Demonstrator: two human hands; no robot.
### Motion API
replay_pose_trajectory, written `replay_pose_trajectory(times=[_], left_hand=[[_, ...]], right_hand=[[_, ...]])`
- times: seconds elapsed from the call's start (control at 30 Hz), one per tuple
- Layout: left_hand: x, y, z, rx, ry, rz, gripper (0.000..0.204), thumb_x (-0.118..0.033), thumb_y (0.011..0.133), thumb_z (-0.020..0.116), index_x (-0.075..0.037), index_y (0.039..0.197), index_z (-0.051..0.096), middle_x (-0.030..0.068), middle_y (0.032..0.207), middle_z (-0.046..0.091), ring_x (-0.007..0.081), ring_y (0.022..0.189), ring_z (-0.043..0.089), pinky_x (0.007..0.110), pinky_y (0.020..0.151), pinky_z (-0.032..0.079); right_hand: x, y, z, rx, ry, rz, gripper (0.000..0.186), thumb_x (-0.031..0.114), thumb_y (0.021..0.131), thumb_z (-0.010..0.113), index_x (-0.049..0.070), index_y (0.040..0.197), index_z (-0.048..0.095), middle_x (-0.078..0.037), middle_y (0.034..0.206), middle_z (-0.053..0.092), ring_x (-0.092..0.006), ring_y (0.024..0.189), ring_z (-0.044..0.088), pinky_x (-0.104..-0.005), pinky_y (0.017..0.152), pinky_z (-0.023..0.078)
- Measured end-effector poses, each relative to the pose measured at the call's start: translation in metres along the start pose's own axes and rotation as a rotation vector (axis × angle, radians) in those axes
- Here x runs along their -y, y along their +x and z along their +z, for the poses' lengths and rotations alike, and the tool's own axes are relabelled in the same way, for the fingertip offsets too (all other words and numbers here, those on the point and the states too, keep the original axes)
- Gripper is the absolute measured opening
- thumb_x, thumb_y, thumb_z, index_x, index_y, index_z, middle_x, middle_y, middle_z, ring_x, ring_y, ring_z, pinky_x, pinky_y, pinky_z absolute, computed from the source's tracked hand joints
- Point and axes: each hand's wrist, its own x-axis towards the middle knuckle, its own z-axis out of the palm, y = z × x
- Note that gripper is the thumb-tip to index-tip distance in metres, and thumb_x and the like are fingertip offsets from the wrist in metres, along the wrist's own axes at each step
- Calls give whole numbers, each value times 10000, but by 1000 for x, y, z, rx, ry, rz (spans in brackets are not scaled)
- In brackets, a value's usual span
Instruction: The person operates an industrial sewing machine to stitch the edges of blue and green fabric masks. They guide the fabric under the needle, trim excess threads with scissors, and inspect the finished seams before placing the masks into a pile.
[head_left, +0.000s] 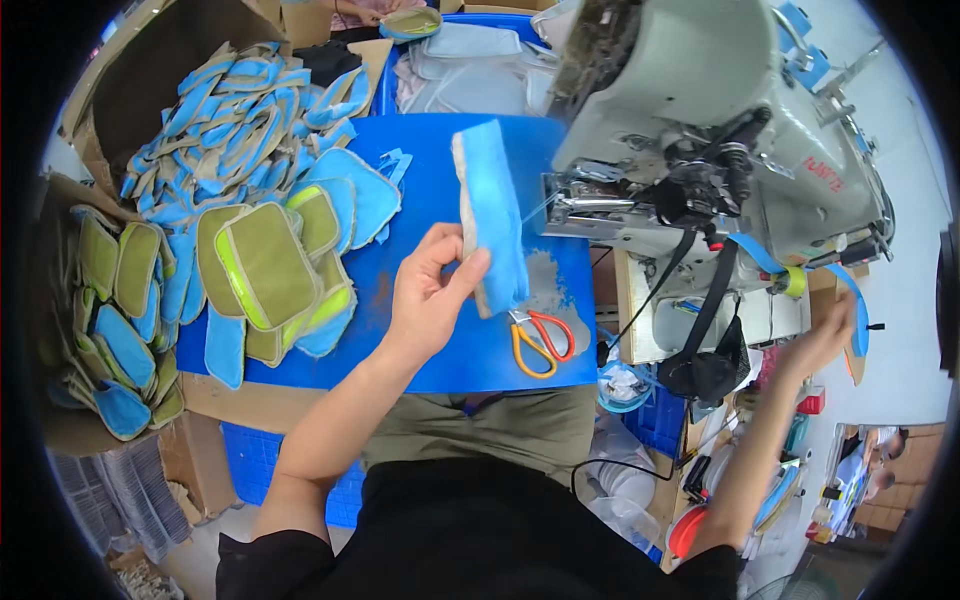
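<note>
My left hand (432, 290) is closed on a blue fabric pad (497, 215) with a beige edge, thumb on the blue face. It is held upright above the blue table (400, 370), left of the sewing machine's (690, 60) work arm. A thin thread runs between pad and machine. Out at the far right, my right hand (822, 338) is beside a blue strip (755, 252) that passes through a yellow-green guide. Its fingers are blurred, so whether they grip the strip is unclear. Scissors (543, 343) with orange and red handles lie below the pad.
Olive-and-blue pads (265, 265) are piled at the table's left. Behind them, a cardboard box (115, 95) is heaped with more blue pads; another box (60, 420) stands at the left. A blue bin (385, 95) sits beyond the table. Black straps (712, 300) hang below the machine.
</note>
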Motion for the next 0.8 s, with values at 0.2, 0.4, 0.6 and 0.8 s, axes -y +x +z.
replay_pose_trajectory(times=[0.2,0.4,0.6,0.8], left_hand=[[9,-39,-19,-61,59,-20,186,-162,1013,681,11,949,701,56,1138,583,97,982,566,249,795,484],[4,-33,-19,-90,64,59,172,-158,1018,655,4,1012,709,42,1211,589,86,1024,553,259,876,446],[7,-25,-15,-190,-133,-13,202,-171,1029,650,3,940,701,50,1207,620,67,1002,549,243,836,444],[0,-24,-4,-166,-272,-143,206,-190,1059,606,-7,1047,701,1,997,688,21,854,561,209,761,445]], right_hand=[[17,-275,13,1068,-171,-175,467,69,833,780,23,1264,607,-182,1193,634,-352,1019,657,-434,924,523],[4,-278,45,1501,-355,27,810,40,784,800,-9,1492,410,-202,1075,682,-364,879,689,-407,803,561],[19,-276,42,1536,292,739,854,63,813,808,23,1548,375,12,902,609,-59,744,562,-227,676,466],[103,-257,57,1284,154,187,727,256,776,925,71,1361,535,-13,840,529,-93,762,473,-265,695,450]])
